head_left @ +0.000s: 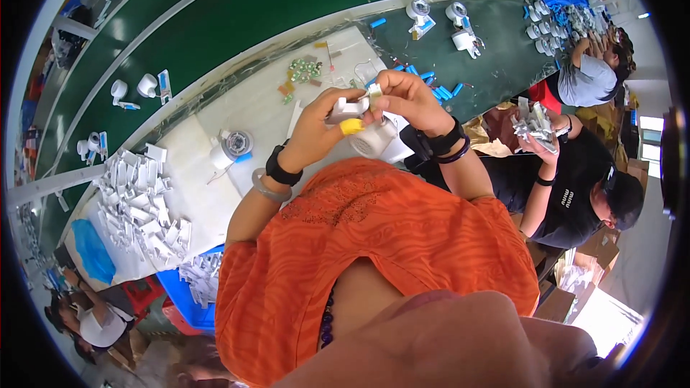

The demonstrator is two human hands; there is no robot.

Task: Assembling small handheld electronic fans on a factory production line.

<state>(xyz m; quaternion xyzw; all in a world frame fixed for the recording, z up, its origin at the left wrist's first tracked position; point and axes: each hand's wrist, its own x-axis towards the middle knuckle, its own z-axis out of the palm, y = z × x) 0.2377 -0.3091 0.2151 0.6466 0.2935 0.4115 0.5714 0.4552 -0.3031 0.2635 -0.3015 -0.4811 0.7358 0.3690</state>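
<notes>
From my feed the biggest thing is the white worktop [215, 194], with the green conveyor belt [237, 7] running along its far side. On the worktop's left lies a heap of white plastic clips [140, 208]; a tape dispenser [231, 145] sits near the middle, and blue cylinders [438, 90] are scattered far right. A white tape roll [374, 140] sits just under my hands. My left hand [316, 129], a yellow cot on one fingertip, pinches a small white clip [350, 108]; my right hand [406, 97] closes fingertips on its far end. The piece is small and held only at its tips, so I judge a slip could drop it among the clutter below.
</notes>
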